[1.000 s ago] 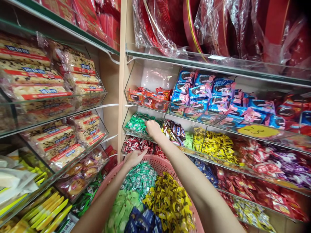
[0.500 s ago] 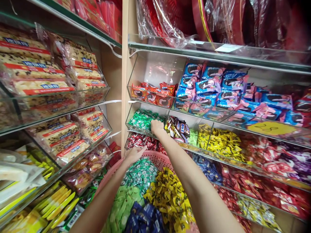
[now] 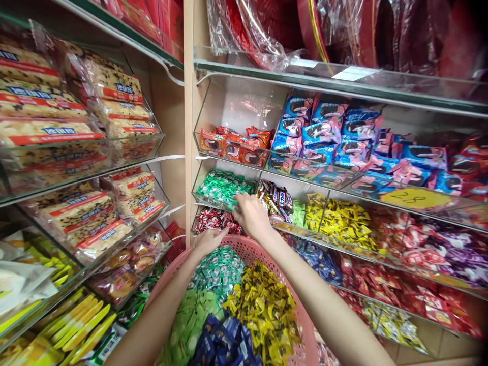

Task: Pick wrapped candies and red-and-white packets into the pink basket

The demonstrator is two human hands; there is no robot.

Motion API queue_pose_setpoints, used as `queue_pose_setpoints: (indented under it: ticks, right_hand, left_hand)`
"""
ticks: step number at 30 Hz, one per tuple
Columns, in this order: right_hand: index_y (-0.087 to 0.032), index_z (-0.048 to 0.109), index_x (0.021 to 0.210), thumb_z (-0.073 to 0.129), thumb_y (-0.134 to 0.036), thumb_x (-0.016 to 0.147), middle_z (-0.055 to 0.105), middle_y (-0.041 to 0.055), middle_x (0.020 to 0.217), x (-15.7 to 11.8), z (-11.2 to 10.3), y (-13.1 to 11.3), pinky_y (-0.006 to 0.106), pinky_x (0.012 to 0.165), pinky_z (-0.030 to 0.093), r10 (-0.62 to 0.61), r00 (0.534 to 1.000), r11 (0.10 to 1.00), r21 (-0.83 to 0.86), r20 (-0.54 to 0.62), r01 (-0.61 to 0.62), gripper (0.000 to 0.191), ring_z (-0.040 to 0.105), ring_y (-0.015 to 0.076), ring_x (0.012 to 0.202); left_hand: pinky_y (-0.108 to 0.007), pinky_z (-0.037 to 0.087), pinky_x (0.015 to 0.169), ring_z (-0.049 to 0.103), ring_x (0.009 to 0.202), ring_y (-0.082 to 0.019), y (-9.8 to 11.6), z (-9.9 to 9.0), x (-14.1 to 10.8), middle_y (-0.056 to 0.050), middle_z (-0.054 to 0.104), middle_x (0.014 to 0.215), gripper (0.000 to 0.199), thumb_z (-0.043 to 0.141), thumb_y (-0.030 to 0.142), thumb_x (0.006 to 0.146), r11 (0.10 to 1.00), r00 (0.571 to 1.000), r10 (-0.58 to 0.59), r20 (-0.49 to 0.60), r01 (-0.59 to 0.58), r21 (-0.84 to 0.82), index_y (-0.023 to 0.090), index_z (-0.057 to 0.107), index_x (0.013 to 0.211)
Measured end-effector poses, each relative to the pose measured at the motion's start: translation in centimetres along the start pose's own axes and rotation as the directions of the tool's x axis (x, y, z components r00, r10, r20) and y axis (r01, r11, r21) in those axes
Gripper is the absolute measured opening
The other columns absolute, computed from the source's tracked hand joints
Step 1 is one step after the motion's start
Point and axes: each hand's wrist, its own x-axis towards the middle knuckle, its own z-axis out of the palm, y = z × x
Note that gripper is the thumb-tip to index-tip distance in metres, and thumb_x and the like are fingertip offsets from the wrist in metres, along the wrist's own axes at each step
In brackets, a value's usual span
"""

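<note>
Head view | right hand (image 3: 251,217): fingers half curled, contents unclear | green candies (image 3: 223,185) just beyond its fingertips | left hand (image 3: 208,241): fingers loosely straight, hold unclear | pink basket (image 3: 251,249) below both hands' fingers, yellow candies (image 3: 263,310) inside

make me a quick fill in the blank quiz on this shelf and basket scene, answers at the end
1. The basket between the person's arms is ____.
2. The yellow sign on the shelf bears the number ____.
3. Compared with the left hand, the ____ hand is higher in the picture.
4. The dark candies at the basket's near side are ____.

Missing words: pink; 28; right; blue.
</note>
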Motion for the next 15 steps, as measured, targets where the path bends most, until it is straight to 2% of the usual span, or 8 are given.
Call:
queue_pose_setpoints:
  ticks: [4, 7, 10, 15]
  right_hand:
    - [-0.02, 0.047, 0.097, 0.048, -0.019, 0.078, 0.054, 0.0039, 0.092, -6.4, 4.0, 1.4, 0.029, 0.073, 0.039, -0.142, 0.986, 0.946, 0.307, 0.092, 0.108, 0.019, 0.048, 0.0167, 0.086]
    - [-0.02, 0.047, 0.095, 0.048, -0.017, 0.078, 0.053, 0.0037, 0.092, -9.6, 7.0, 2.0, 0.029, 0.073, 0.039, -0.205, 0.962, 0.912, 0.392, 0.179, 0.121, 0.018, 0.048, 0.0164, 0.086]
    - [-0.02, 0.047, 0.094, 0.049, -0.015, 0.076, 0.053, 0.0034, 0.093, -11.0, 8.5, 2.0, 0.028, 0.075, 0.039, -0.258, 0.937, 0.91, 0.386, 0.234, 0.154, 0.019, 0.048, 0.0163, 0.087]
    - [-0.02, 0.047, 0.092, 0.051, -0.015, 0.075, 0.052, 0.0033, 0.092, -10.9, 9.4, 1.6, 0.027, 0.073, 0.038, -0.284, 0.922, 0.921, 0.341, 0.262, 0.187, 0.018, 0.047, 0.0156, 0.085]
  left_hand:
    - [-0.024, 0.037, 0.057, 0.059, 0.068, -0.02, 0.2, -0.2, -0.1, 0.0, 0.064, 0.063, 0.065, 0.02, 0.075, 0.068, 0.998, 0.999, 0.024, -0.038, -0.022, 0.054, 0.024, 0.06, 0.062]
    - [-0.024, 0.036, 0.056, 0.059, 0.067, -0.02, 0.4, -0.2, -0.2, -0.001, 0.065, 0.066, 0.067, 0.018, 0.075, 0.068, 0.997, 0.998, 0.038, -0.049, -0.034, 0.068, 0.024, 0.061, 0.061]
    - [-0.025, 0.037, 0.056, 0.059, 0.066, -0.02, 0.5, -0.1, -0.2, -0.001, 0.065, 0.066, 0.067, 0.018, 0.075, 0.068, 0.996, 0.998, 0.033, -0.049, -0.029, 0.079, 0.024, 0.06, 0.06]
    - [-0.024, 0.036, 0.056, 0.058, 0.065, -0.019, 0.4, 0.0, -0.3, 0.0, 0.064, 0.065, 0.067, 0.017, 0.076, 0.068, 0.995, 0.997, 0.039, -0.061, -0.033, 0.09, 0.024, 0.059, 0.058]
